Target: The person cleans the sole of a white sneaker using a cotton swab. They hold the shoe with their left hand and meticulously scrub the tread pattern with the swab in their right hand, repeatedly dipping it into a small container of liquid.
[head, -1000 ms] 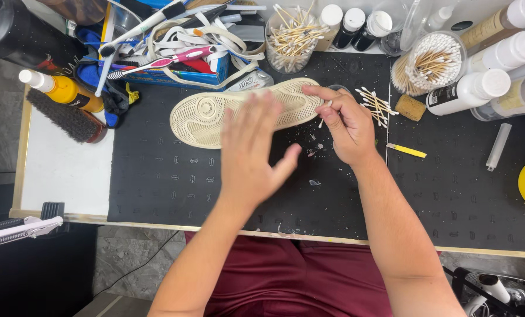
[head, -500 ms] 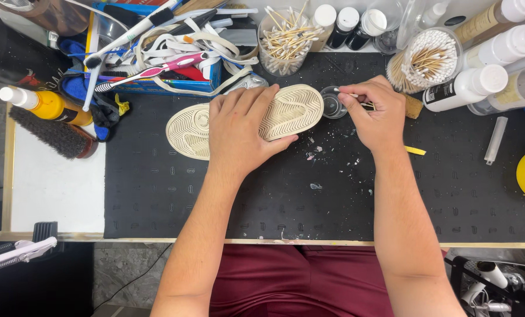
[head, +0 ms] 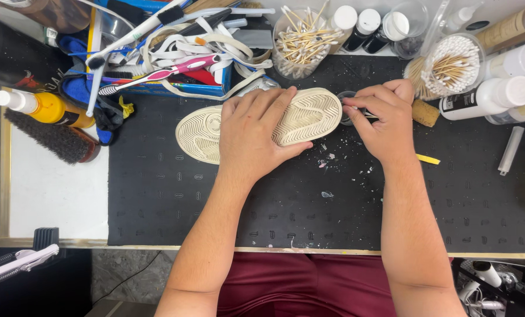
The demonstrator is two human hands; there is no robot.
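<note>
Near the upper middle of the frame a cream shoe (head: 256,124) lies sole-up on the black mat (head: 157,199). The left hand (head: 259,132) lies flat across the sole, fingers spread, pressing rather than gripping. The right hand (head: 380,120), just right of the toe, is curled around a thin stick (head: 356,110) whose tip sits at a small dark pot (head: 347,114). The pot stands touching the toe, so a nudge of the shoe could tip it. Pale flecks (head: 327,161) already litter the mat.
</note>
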